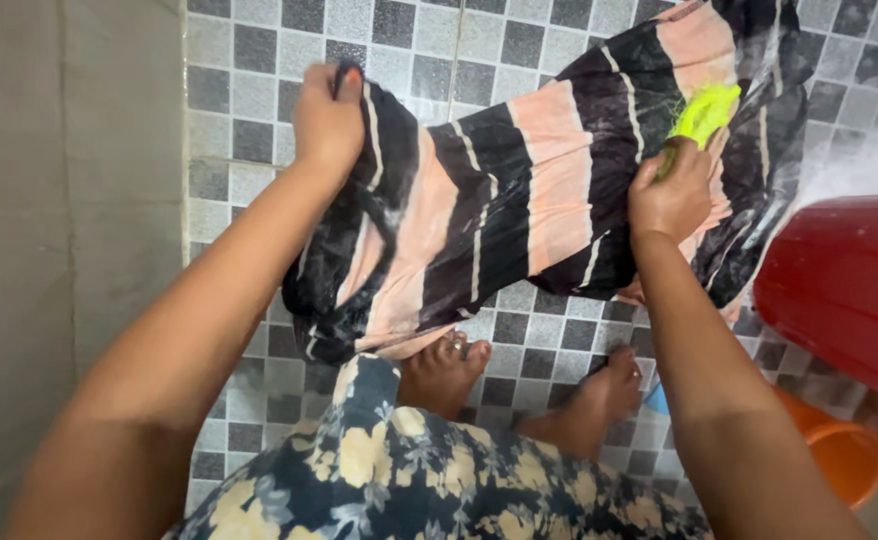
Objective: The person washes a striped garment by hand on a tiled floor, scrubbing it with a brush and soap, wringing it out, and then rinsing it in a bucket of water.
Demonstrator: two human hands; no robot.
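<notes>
A wet striped cloth (519, 190), black and pink with thin white lines, lies spread on the checkered tile floor. My left hand (327, 118) grips its upper left edge and pins it down. Over the cloth's right part, my right hand (671, 192) is closed around a bright green scrub brush (701, 116), whose bristles press on the fabric. My two bare feet (449, 368) stand on the tiles just below the cloth, one partly on its lower edge.
A red plastic basin (849, 290) stands at the right edge, with an orange container (844, 450) below it. A plain grey wall (59, 250) runs down the left. Floral patterned clothing (419, 470) covers my lap at the bottom.
</notes>
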